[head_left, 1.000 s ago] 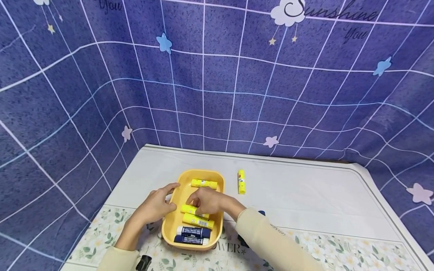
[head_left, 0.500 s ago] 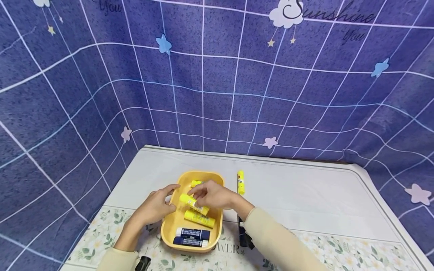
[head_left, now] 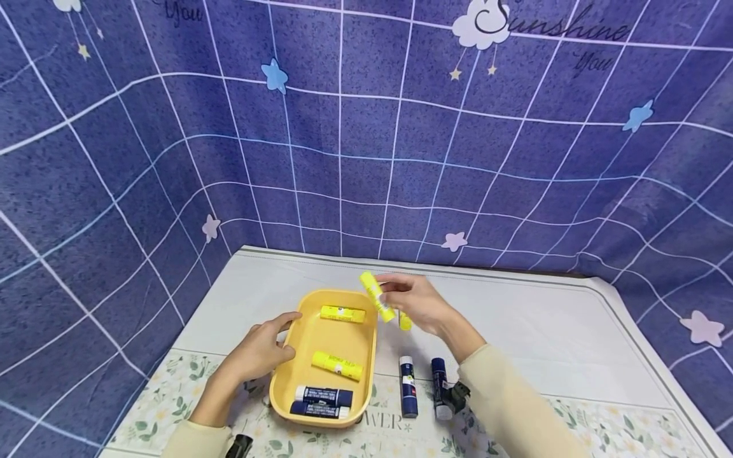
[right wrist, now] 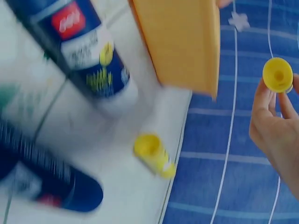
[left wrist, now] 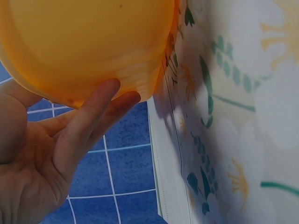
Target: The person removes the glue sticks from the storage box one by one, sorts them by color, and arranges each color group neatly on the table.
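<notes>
Glue sticks are spread over the surface (head_left: 515,331): two blue ones (head_left: 322,402) lie at the near end of the yellow tray (head_left: 280,381), two more blue ones (head_left: 407,394) just right of it. The left hand (head_left: 260,350) rests on the tray's left rim, fingers relaxed. Farther back, the right hand (head_left: 420,302) pinches a yellow glue stick (head_left: 376,296) above the tray's far right corner, over another yellow stick (head_left: 404,321)

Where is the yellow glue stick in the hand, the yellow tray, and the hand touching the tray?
yellow plastic glue stick (head_left: 375,296), head view, middle of its tube, pinched by the right hand (head_left: 418,302).
oval yellow plastic tray (head_left: 286,381), head view, left rim.
left hand (head_left: 260,350), head view, back of the hand, beside the tray.
</notes>
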`<state>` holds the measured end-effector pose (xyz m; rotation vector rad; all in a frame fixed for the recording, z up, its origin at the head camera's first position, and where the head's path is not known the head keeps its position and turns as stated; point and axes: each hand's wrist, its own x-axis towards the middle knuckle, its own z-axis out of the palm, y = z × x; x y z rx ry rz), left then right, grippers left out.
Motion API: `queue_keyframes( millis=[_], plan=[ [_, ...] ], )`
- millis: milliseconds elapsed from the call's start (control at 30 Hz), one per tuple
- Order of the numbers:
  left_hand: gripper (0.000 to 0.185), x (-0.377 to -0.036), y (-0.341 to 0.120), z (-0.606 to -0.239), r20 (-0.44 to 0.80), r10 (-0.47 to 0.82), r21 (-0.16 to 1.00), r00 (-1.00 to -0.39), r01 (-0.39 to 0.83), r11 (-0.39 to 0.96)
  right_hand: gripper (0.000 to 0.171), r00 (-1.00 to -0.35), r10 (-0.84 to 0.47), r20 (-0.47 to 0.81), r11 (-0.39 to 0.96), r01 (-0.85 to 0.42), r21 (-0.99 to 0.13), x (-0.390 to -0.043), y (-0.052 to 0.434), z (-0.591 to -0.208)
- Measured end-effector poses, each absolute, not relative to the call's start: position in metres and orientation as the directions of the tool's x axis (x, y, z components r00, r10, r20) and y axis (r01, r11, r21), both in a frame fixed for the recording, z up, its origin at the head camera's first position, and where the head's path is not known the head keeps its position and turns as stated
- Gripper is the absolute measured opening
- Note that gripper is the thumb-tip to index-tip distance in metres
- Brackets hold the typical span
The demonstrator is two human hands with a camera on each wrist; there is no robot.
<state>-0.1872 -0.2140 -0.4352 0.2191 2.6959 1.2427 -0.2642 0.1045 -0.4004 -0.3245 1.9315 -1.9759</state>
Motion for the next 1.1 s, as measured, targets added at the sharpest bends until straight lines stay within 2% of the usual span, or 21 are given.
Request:
queue_keyframes(
  millis=[233, 400, 667, 1100],
  plan=[
    [0.075, -0.187, -0.214, -0.433, -0.084, 0.214, 0.772, -0.973, 0.072, 0.632, 0.052, -0.964, -0.253, -0.081, -0.107, 0.111, -0.988, -0.276, 0.146, -0.406],
    [0.075, -0.187, -0.215, -0.433, -0.095, 0.205, 0.762, -0.974, 0.062, 0.644, 0.053, -0.983, -0.129, -0.133, -0.093, 0.146, -0.985, -0.284, 0.166, -0.422],
    [0.075, -0.187, -0.214, -0.435, -0.101, 0.212, 0.773, -0.972, 0.058, 0.631, 0.051, -0.975, 0.058, -0.215, 0.056, 0.218, -0.974, -0.292, 0.188, -0.451],
    [0.075, -0.190, -0.215, -0.437, -0.092, 0.208, 0.763, -0.974, 0.065, 0.643, 0.046, -0.957, 0.135, -0.256, 0.278, 0.284, -0.917, -0.294, 0.170, -0.471]
  ],
)
